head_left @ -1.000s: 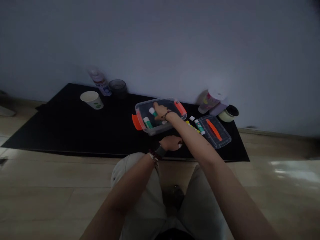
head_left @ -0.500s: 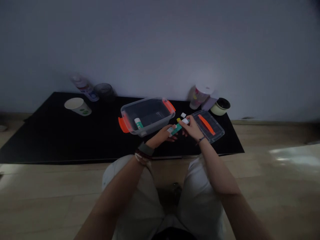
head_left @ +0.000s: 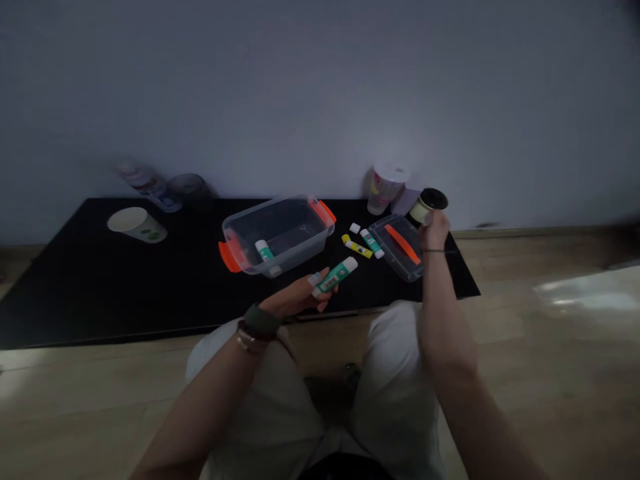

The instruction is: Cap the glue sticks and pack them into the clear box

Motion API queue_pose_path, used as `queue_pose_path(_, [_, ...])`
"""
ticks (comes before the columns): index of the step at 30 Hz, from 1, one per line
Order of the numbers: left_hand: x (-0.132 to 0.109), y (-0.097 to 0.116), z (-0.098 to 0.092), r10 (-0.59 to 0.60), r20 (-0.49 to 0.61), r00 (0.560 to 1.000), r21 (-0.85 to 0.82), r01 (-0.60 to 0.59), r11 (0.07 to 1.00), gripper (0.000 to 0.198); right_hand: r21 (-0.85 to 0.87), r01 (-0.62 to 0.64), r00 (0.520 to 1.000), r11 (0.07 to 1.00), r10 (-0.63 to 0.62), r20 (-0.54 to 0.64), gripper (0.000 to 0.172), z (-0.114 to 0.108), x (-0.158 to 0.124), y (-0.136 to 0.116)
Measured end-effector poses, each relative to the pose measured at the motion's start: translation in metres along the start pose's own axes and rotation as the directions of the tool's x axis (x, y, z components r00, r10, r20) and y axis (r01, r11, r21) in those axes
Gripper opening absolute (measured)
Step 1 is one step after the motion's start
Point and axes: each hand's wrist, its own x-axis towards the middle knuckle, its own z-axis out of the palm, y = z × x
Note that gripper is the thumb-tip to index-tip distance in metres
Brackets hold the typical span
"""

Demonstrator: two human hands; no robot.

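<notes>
Held in my left hand (head_left: 306, 293) is a green-and-white glue stick (head_left: 336, 277), tilted with its white end up to the right, in front of the clear box. My right hand (head_left: 436, 231) is raised over the lid's right side, beside the pale jar. Its fingers are pressed together with a small whitish bit at their tips, too blurred to name. Between the hands lie another green glue stick (head_left: 372, 244), a yellow glue stick (head_left: 359, 249) and a white cap (head_left: 355, 228). One more green glue stick (head_left: 264, 251) is inside the clear plastic box (head_left: 300, 259).
The box's clear lid (head_left: 411, 272) with its orange handle lies on the black table (head_left: 190, 287). Along the wall stand a patterned cup (head_left: 384, 190), a pale jar with a black top (head_left: 418, 212), a dark bowl (head_left: 191, 190) and a bottle (head_left: 150, 187). A paper cup (head_left: 137, 225) lies left.
My right hand has left the glue stick and moved right, toward the jar. My left hand, still holding the glue stick, has come slightly left and nearer me. The loose glue sticks are uncovered.
</notes>
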Motion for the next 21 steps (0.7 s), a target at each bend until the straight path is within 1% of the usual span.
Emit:
queue_pose_path(1, [0.003,-0.003,-0.003,0.005,-0.073,0.997,0.063,-0.001,0.998,0.061,-0.01,-0.028,0.999,1.0,0.028,-0.024,0.04,-0.004,0.004,0.006])
queue_pose_path(2, [0.008,-0.005,-0.006,0.026,-0.179,0.984,0.171,0.005,0.985,0.058,-0.025,-0.064,0.998,0.998,0.063,-0.031,0.036,-0.005,0.007,0.009])
queue_pose_path(3, [0.014,-0.005,-0.01,0.058,-0.297,0.953,0.313,0.04,0.949,0.054,-0.049,-0.098,0.995,0.994,0.097,-0.016,0.03,-0.002,0.009,0.011])
queue_pose_path(4, [0.02,-0.004,-0.013,0.087,-0.387,0.918,0.466,0.113,0.877,0.049,-0.08,-0.117,0.993,0.99,0.119,0.016,0.025,0.004,0.01,0.01])
queue_pose_path(5, [0.026,-0.002,-0.016,0.116,-0.456,0.883,0.597,0.206,0.776,0.045,-0.119,-0.119,0.99,0.986,0.128,0.066,0.023,0.012,0.011,0.008])
queue_pose_path(6, [0.029,0.001,-0.019,0.14,-0.507,0.85,0.691,0.303,0.656,0.042,-0.164,-0.103,0.984,0.981,0.125,0.13,0.024,0.023,0.011,0.005])
queue_pose_path(7, [0.031,0.004,-0.021,0.158,-0.544,0.824,0.748,0.391,0.536,0.041,-0.209,-0.067,0.974,0.976,0.109,0.198,0.025,0.034,0.011,0.001])
queue_pose_path(8, [0.032,0.007,-0.022,0.178,-0.578,0.796,0.773,0.465,0.432,0.042,-0.253,-0.017,0.962,0.967,0.085,0.26,0.026,0.044,0.01,-0.003])
queue_pose_path(9, [0.03,0.009,-0.022,0.199,-0.608,0.768,0.776,0.524,0.35,0.044,-0.298,0.034,0.948,0.954,0.064,0.313,0.028,0.054,0.009,-0.006])
queue_pose_path(11, [0.027,0.012,-0.022,0.239,-0.648,0.723,0.761,0.601,0.244,0.048,-0.389,0.12,0.923,0.913,0.041,0.383,0.031,0.067,0.007,-0.01])
queue_pose_path(13, [0.024,0.013,-0.02,0.258,-0.662,0.704,0.749,0.63,0.202,0.049,-0.459,0.171,0.912,0.872,0.036,0.408,0.034,0.074,0.005,-0.011])
queue_pose_path(15, [0.024,0.011,-0.02,0.271,-0.661,0.699,0.749,0.633,0.193,0.049,-0.495,0.187,0.914,0.849,0.035,0.405,0.037,0.076,0.003,-0.01])
queue_pose_path(18, [0.027,0.005,-0.02,0.295,-0.654,0.697,0.755,0.626,0.194,0.048,-0.483,0.182,0.93,0.856,0.008,0.366,0.038,0.074,0.001,-0.01])
queue_pose_path(21, [0.032,-0.003,-0.021,0.355,-0.622,0.698,0.778,0.602,0.18,0.044,-0.424,0.189,0.944,0.886,-0.046,0.326,0.033,0.07,0.001,-0.012])
